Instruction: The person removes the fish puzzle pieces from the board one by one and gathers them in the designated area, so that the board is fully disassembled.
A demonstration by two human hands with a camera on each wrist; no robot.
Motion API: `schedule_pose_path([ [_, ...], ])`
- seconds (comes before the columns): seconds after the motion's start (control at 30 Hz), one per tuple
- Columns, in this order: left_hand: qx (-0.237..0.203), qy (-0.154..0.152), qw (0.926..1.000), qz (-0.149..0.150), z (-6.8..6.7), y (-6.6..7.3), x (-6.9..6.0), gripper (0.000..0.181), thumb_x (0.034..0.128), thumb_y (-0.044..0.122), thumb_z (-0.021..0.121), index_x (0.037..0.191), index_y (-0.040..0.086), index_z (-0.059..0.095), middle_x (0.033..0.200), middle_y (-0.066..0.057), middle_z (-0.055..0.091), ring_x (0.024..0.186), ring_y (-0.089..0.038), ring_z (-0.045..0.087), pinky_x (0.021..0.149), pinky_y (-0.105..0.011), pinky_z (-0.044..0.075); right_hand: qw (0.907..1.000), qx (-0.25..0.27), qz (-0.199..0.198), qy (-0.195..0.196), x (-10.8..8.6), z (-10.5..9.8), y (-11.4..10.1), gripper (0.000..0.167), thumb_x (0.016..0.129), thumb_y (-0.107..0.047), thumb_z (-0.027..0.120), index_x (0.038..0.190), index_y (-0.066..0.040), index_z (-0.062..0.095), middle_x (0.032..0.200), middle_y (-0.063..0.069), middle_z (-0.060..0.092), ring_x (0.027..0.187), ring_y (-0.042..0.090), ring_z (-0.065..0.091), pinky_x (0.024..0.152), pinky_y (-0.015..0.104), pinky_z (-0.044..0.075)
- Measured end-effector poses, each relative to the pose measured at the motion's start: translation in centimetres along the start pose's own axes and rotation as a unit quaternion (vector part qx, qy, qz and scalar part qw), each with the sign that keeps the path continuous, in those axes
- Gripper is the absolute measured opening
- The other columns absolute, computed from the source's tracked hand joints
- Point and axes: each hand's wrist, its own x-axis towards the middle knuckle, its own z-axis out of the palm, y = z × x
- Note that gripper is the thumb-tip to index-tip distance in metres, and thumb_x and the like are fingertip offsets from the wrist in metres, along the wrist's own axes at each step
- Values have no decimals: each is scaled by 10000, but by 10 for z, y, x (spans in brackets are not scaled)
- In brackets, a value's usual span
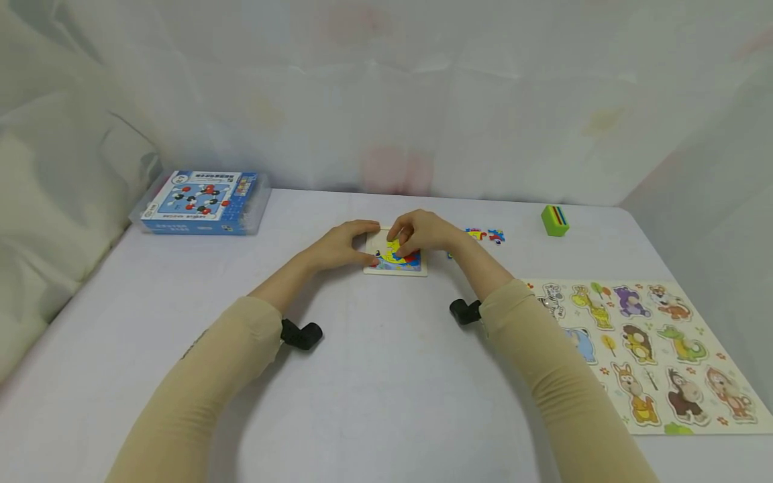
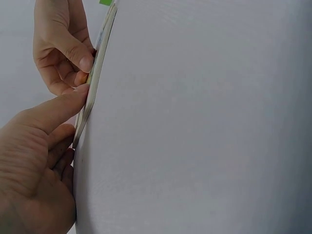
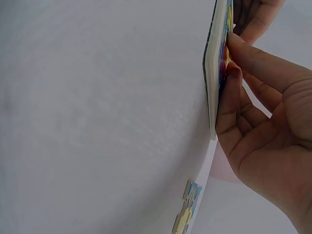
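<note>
A small jigsaw puzzle board [image 1: 395, 273] with a pale frame and a yellow, red and blue picture lies flat on the white table. My left hand [image 1: 337, 249] holds its left side, thumb at the near corner and fingers toward the far edge. Over the picture, my right hand [image 1: 427, 232] has curled fingers and pinches a puzzle piece against the board; the fingers mostly hide that piece. In the right wrist view, thumb and fingertips touch the picture side of the board [image 3: 212, 73]. Loose puzzle pieces [image 1: 496, 236] lie right of the board, partly behind the right wrist.
At the back left stands a clear plastic case with a blue molecule-model label [image 1: 196, 201]. A green block with coloured stripes [image 1: 554, 221] sits at the back right. A large animal puzzle board [image 1: 655, 349] covers the right front, partly under the right sleeve.
</note>
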Motion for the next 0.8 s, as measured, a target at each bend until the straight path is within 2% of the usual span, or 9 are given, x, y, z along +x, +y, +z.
schedule_pose_path([
  [0.3, 105, 75, 9999, 108, 3, 2, 4, 808, 832, 365, 755, 1509, 103, 399, 1612, -69, 349, 1533, -281, 251, 1265, -499, 204, 9999, 112, 48, 2, -1, 1, 1, 293, 848, -142, 749, 1134, -133, 688, 853, -19, 589, 897, 156, 542, 807, 270, 419],
  [0.53, 277, 192, 9989, 322, 12, 8, 11, 798, 853, 353, 731, 1503, 39, 391, 1591, -131, 375, 1508, -320, 298, 1252, -500, 240, 9998, 194, 2, 10, 1, 2, 2, 293, 837, -111, 752, 1122, -116, 686, 854, -18, 590, 875, 152, 540, 806, 265, 426],
  [0.8, 324, 211, 9990, 210, 15, 12, 15, 806, 850, 341, 739, 1507, 40, 383, 1593, -136, 369, 1521, -321, 268, 1266, -499, 204, 9998, 195, -62, 47, 1, 2, 4, 294, 833, -119, 759, 1118, -116, 687, 865, -6, 599, 870, 158, 540, 837, 286, 430],
])
